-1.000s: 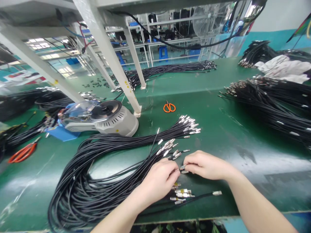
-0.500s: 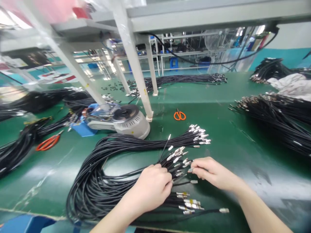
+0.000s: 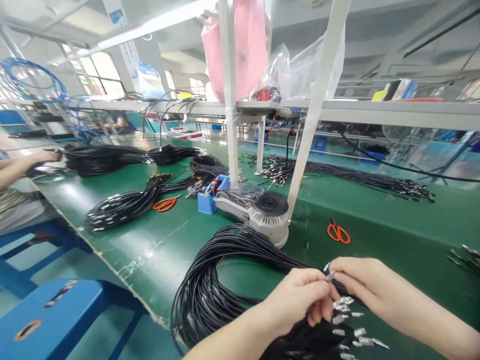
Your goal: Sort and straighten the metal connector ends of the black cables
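Observation:
A bundle of black cables (image 3: 202, 280) curves over the green bench, its silvery plug ends (image 3: 343, 305) pointing right. My left hand (image 3: 303, 297) is closed above these ends, thumb and forefinger pinching a black cable close to its plug. Fingertip to fingertip with it, my right hand (image 3: 362, 282) is closed on the small metal plug (image 3: 330, 275) of that cable. Part of the bundle and its far ends are hidden behind my hands. A grey round tape dispenser (image 3: 268, 215) stands just beyond the bundle.
Orange-handled scissors (image 3: 338, 232) lie behind my right hand, another orange pair (image 3: 165, 204) farther left. More cable bundles (image 3: 123, 205) rest along the bench. White shelf posts (image 3: 315, 110) rise from it. A blue stool (image 3: 56, 315) stands at lower left; a co-worker's arm (image 3: 22, 165) reaches in.
The view has swung left and up, bringing the stool and co-worker into sight. My hands, apart before, have come together at one plug.

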Motion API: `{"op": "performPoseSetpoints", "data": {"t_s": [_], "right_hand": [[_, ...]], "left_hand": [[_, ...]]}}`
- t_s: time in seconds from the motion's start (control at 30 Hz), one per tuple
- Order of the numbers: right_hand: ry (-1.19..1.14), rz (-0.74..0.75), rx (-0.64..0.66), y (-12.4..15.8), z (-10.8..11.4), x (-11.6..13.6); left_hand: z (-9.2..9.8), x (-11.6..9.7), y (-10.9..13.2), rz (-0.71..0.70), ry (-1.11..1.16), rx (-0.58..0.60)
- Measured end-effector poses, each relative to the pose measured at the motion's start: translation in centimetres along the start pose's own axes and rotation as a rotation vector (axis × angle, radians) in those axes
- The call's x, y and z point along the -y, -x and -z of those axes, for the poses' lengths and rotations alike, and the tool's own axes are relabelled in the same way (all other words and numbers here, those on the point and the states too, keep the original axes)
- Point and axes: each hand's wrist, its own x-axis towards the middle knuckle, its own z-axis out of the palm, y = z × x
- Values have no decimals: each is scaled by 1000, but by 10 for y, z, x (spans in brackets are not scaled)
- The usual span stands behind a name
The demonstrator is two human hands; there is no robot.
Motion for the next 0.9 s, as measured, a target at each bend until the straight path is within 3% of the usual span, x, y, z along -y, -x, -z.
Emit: {"op": "performPoseSetpoints", "data": {"t_s": [0.23, 0.5, 0.67, 0.77, 0.83, 0.9], "right_hand": [[92, 67, 126, -47, 7, 22], [187, 180, 207, -68, 3, 31], [118, 141, 266, -87, 11, 35], [-26, 67, 270, -103, 19, 40], [-261, 9, 160, -116, 16, 49], [-648, -71, 14, -131, -1, 64]], "left_hand": [[29, -9, 1, -56, 336, -47], [36, -6, 1, 106, 751, 61], [33, -13, 2, -48, 745, -176], [35, -14, -2, -68, 794, -245], [35, -9, -7, 24, 899, -277], [34, 1, -14, 173, 980, -297]]}}
